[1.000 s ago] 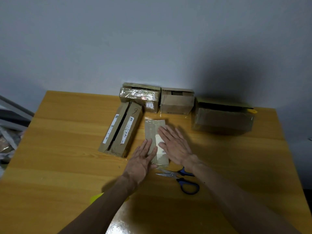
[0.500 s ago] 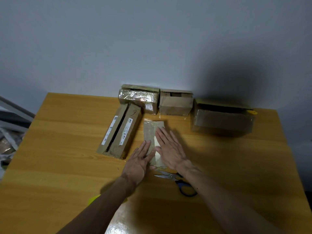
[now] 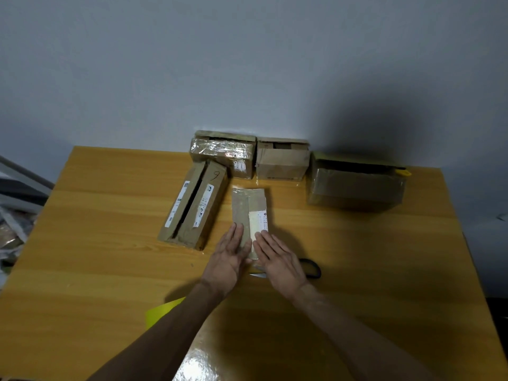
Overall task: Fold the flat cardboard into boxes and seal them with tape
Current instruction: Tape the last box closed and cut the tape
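A small flat cardboard piece (image 3: 248, 209) with clear tape and a white label lies in the middle of the wooden table (image 3: 96, 243). My left hand (image 3: 229, 258) rests flat, fingers straight, on its near left part. My right hand (image 3: 277, 259) lies flat on its near right corner. Both palms face down and neither hand grips anything. Scissors (image 3: 312, 268) with dark handles lie just behind my right hand, mostly hidden by it.
A long box (image 3: 195, 204) lies left of the flat piece. At the wall stand a tape-wrapped box (image 3: 222, 151), a plain box (image 3: 281, 160) and a larger box (image 3: 356, 185). A yellow sheet (image 3: 162, 312) shows under my left forearm. Clutter lies beyond the table's left edge.
Both hands have slid toward me along the flat cardboard, uncovering its far half and label. My right hand now covers most of the scissors.
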